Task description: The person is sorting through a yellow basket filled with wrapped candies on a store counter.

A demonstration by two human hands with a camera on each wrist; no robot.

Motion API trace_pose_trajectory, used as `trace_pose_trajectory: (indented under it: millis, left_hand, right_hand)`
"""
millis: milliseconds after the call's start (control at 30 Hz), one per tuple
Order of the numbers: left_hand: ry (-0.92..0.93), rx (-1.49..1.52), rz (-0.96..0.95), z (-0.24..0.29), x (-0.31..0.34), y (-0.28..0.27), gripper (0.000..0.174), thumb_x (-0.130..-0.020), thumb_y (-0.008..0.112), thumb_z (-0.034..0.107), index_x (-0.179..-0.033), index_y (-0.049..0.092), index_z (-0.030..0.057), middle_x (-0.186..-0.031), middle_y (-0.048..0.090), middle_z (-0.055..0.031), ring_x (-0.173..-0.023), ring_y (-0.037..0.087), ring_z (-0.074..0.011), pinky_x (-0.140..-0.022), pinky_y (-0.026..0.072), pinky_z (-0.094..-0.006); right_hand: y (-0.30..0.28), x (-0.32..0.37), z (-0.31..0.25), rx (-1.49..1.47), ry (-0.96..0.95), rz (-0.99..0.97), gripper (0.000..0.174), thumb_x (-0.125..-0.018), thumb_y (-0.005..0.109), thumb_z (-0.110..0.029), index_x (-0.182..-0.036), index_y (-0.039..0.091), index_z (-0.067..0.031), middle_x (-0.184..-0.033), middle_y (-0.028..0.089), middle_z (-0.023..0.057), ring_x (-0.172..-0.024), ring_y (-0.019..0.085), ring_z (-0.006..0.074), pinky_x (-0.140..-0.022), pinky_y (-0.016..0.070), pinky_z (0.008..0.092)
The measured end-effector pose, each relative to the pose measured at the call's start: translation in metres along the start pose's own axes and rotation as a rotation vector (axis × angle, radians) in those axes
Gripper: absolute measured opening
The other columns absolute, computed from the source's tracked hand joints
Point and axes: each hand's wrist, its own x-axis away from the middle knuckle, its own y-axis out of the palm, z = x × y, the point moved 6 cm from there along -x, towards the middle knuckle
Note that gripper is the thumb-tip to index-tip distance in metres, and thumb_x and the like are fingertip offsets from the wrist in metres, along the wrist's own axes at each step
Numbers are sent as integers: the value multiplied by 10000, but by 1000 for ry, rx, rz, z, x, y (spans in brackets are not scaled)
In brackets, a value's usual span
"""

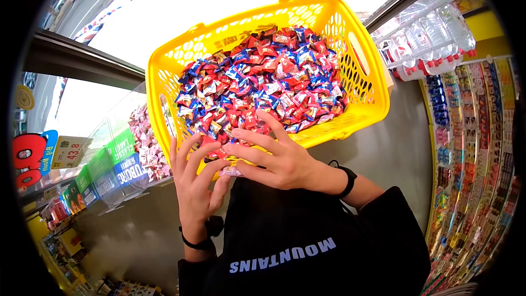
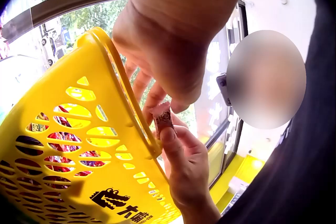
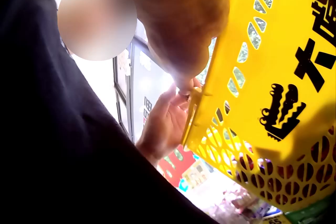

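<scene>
In the head view, a yellow plastic basket [image 1: 378, 98] holds a heap of small wrapped candies [image 1: 263, 82] in red, blue and pink wrappers. My right hand [image 1: 290, 164] is at the basket's near rim and pinches one pinkish wrapped candy [image 1: 230, 171]. The left wrist view shows the right thumb [image 2: 170, 142] pressed against this candy [image 2: 164, 119], which stands upright. Just left of it, my left hand [image 1: 197, 181] has its fingers spread over the rim, with thumb and index finger close to the candy's end.
Pink wrapped candies [image 1: 149, 145] fill a clear-walled bin left of the basket, beside green and blue boxes [image 1: 118, 159]. A price sign [image 1: 68, 152] stands further left. Shelves of packaged goods [image 1: 466, 159] and water bottles [image 1: 433, 35] line the right side. Behind the basket runs a window frame [image 1: 90, 57].
</scene>
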Motion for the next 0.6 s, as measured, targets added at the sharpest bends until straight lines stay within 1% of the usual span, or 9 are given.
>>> trace_pose_trajectory:
  millis: [67, 167, 267, 367, 467, 500, 567, 600]
  left_hand:
    - [-6, 14, -10, 1, -1, 1, 199, -930, 704, 309, -1005, 760, 134, -1303, 697, -55, -1411, 539, -375, -1276, 235, -654]
    - [-48, 23, 2, 2, -2, -2, 180, -884, 714, 283, -974, 748, 131, -1262, 707, -50, -1407, 543, -375, -1273, 233, -657]
    - [-68, 20, 13, 0, 1, -4, 178, -832, 754, 250, -970, 756, 137, -1251, 709, -49, -1410, 541, -375, -1279, 221, -660]
    - [-40, 20, 18, -7, 7, -15, 213, -789, 799, 210, -985, 763, 133, -1249, 706, -59, -1417, 538, -378, -1288, 204, -658]
    - [-76, -17, 113, -38, 25, -39, 260, -754, 829, 182, -1003, 773, 130, -1267, 699, -76, -1422, 538, -381, -1293, 195, -654]
    - [-114, -14, 158, -55, 34, -45, 287, -769, 845, 184, -1041, 779, 121, -1285, 692, -95, -1415, 542, -388, -1293, 205, -644]
    - [-201, -24, 327, -85, 51, -55, 296, -817, 867, 174, -1089, 777, 100, -1310, 678, -100, -1405, 548, -383, -1284, 247, -610]
    - [-235, -93, 357, -99, 58, -55, 296, -832, 870, 170, -1102, 776, 96, -1315, 676, -103, -1389, 556, -378, -1267, 276, -592]
  right_hand:
    - [-2, -3, 0, 23, 15, -3, 167, -922, 764, -214, -1076, 758, -150, -1448, 632, 64, -1417, 575, 310, -1206, 375, 716]
    - [-3, -4, 1, 12, 32, 12, 172, -921, 763, -213, -1084, 764, -160, -1441, 636, 76, -1404, 584, 307, -1206, 368, 726]
    - [-5, -6, 2, 14, 71, 25, 200, -914, 770, -212, -1111, 772, -175, -1440, 638, 85, -1390, 593, 303, -1206, 386, 698]
    - [-6, -8, 2, 36, 96, 17, 231, -906, 772, -195, -1137, 775, -175, -1429, 648, 88, -1368, 609, 296, -1202, 412, 650]
    - [-3, -6, 4, 68, 90, 5, 256, -890, 779, -167, -1146, 774, -168, -1417, 658, 94, -1349, 622, 290, -1195, 431, 605]
    - [-3, -6, 3, 68, 96, 7, 257, -885, 780, -156, -1142, 774, -163, -1407, 661, 97, -1343, 626, 289, -1193, 433, 601]
    - [-3, -7, 3, 69, 106, 11, 258, -877, 783, -134, -1134, 772, -154, -1389, 667, 102, -1331, 633, 287, -1189, 438, 593]
    - [-2, -6, 3, 60, 113, 15, 245, -890, 757, -148, -1134, 759, -139, -1394, 663, 112, -1341, 624, 293, -1196, 427, 607]
